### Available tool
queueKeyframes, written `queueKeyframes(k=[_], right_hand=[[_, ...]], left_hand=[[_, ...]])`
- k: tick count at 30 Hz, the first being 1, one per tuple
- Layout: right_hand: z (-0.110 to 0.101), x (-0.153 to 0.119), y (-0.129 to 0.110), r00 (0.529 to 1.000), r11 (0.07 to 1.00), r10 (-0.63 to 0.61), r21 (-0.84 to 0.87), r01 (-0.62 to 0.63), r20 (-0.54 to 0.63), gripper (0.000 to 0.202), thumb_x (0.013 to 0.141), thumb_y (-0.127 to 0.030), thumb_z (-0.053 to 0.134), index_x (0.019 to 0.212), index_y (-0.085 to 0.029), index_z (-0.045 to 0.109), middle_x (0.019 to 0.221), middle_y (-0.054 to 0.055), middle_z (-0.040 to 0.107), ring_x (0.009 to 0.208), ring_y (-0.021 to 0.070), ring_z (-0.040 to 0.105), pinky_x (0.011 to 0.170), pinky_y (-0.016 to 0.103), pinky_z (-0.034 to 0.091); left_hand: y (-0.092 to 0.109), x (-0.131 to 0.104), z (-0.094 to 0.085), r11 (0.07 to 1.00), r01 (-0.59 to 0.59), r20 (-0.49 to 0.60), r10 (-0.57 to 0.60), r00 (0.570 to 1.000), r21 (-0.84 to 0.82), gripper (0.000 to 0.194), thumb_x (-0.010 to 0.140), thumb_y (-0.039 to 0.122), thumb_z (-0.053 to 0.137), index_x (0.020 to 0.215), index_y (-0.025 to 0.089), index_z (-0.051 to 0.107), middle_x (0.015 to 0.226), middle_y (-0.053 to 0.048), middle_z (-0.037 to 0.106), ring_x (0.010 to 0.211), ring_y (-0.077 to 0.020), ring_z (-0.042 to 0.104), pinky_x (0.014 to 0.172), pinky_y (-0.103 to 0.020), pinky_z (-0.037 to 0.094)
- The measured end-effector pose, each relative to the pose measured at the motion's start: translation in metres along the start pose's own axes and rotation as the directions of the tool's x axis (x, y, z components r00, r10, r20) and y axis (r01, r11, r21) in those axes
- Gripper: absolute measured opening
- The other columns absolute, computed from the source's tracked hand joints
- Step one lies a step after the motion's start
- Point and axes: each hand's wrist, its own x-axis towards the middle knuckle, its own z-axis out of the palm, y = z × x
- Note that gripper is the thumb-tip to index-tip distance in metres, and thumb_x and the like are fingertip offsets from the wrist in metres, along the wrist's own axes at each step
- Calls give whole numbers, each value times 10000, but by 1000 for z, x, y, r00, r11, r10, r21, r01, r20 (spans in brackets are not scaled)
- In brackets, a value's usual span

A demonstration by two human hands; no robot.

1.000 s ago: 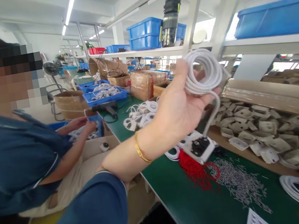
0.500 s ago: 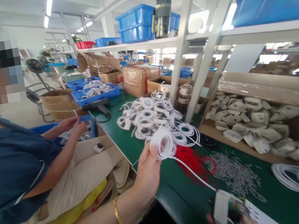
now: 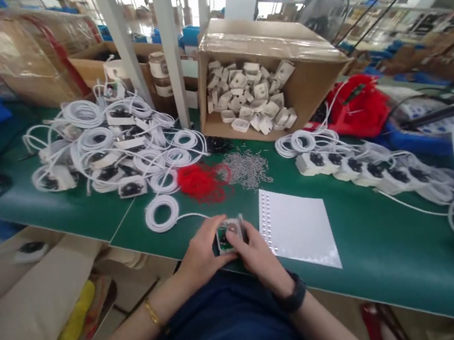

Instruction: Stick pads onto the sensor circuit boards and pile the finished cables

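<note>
Both hands hold a small white housing (image 3: pixel 235 228) with a green circuit board inside, close to the table's front edge. My left hand (image 3: pixel 202 253) grips its left side, thumb on top and fingers beneath. My right hand (image 3: pixel 259 251) is closed round its right side, a finger or thumb over the open face. A white cable runs left from the housing to a coil (image 3: pixel 162 213) lying on the green table (image 3: pixel 376 243). Red rings or bands (image 3: pixel 203 183) and a heap of small screws (image 3: pixel 247 167) lie just beyond the hands.
Coiled cables with housings (image 3: pixel 100 145) are piled at left. A cardboard box (image 3: pixel 269 39) of white shells stands behind the screws. A spiral-bound white pad (image 3: pixel 299 227) lies right of my hands. Several housings (image 3: pixel 355 163) line up at right, before a red bag (image 3: pixel 358 105).
My view has swung right and down. The cable coil has left my left hand and lies on the table. My left hand has joined the right on the housing.
</note>
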Motion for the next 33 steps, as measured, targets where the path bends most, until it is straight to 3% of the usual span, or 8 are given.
queueKeyframes(k=[3, 6, 11, 18, 22, 27, 30, 33], right_hand=[[-9, -3, 1, 989, 958, -76, -286, 37, -125, 473, 751, -308, 664, 1178, -165, 518, 1101, 118, 564, 996, 272, 563, 866, 419, 462], [-16, 1, 0, 982, 909, -156, -404, 100, -108, 486, 693, -223, 717, 1148, -198, 547, 1067, 94, 546, 972, 269, 568, 841, 402, 478], [-24, 13, 1, 979, 917, -202, -349, 195, 15, 334, 696, -140, 715, 1011, -218, 635, 907, 31, 540, 839, 197, 572, 760, 325, 492], [-41, 24, 6, 956, 918, -257, -274, 287, 139, 239, 742, -103, 671, 946, -227, 683, 857, 14, 554, 809, 168, 564, 716, 280, 465], [-41, 25, 9, 962, 938, -257, -215, 272, 95, 149, 776, -146, 653, 902, -210, 699, 812, 10, 550, 755, 152, 550, 681, 267, 446], [-30, 25, 8, 985, 982, -156, -120, 146, -71, 94, 818, -231, 617, 833, -209, 707, 732, 3, 560, 678, 142, 544, 616, 260, 436], [-24, 24, 4, 982, 973, -138, -204, 110, -128, 100, 822, -232, 611, 767, -190, 683, 692, 9, 589, 635, 146, 546, 598, 264, 433], [-23, 16, 1, 959, 898, -272, -378, 223, -81, 183, 880, -199, 508, 827, -178, 683, 762, 53, 620, 710, 171, 574, 657, 283, 455]], left_hand=[[3, 11, 15, 978, 158, 17, -157, 987, -137, 660, 715, 240, 691, 1286, 221, 361, 1272, -110, 551, 1188, -247, 528, 1027, -443, 418], [3, 10, 18, 960, 217, 5, -220, 975, -178, 705, 691, 251, 719, 1287, 215, 345, 1276, -108, 551, 1188, -245, 531, 1021, -437, 426], [-2, 4, 20, 983, 145, 20, -144, 989, -113, 647, 722, 318, 714, 1283, 231, 404, 1300, -103, 537, 1209, -260, 510, 1036, -452, 413], [-9, 5, 25, 988, -120, 44, 116, 992, 92, 643, 828, 382, 600, 1401, 244, 343, 1366, -122, 477, 1254, -287, 455, 1047, -460, 395], [-6, 7, 23, 982, -123, 53, 117, 992, 146, 609, 849, 359, 570, 1404, 248, 345, 1333, -130, 472, 1237, -286, 450, 1036, -456, 391], [-1, 8, 23, 981, -121, 71, 111, 991, 151, 655, 863, 352, 550, 1438, 237, 259, 1343, -137, 440, 1251, -288, 413, 1051, -462, 355], [1, 9, 24, 982, -123, 70, 114, 991, 145, 667, 866, 328, 544, 1446, 233, 229, 1343, -142, 435, 1248, -293, 407, 1046, -471, 351], [2, 10, 26, 986, -105, 43, 100, 994, 130, 672, 853, 320, 571, 1438, 243, 250, 1321, -139, 446, 1233, -293, 413, 1034, -469, 359]])
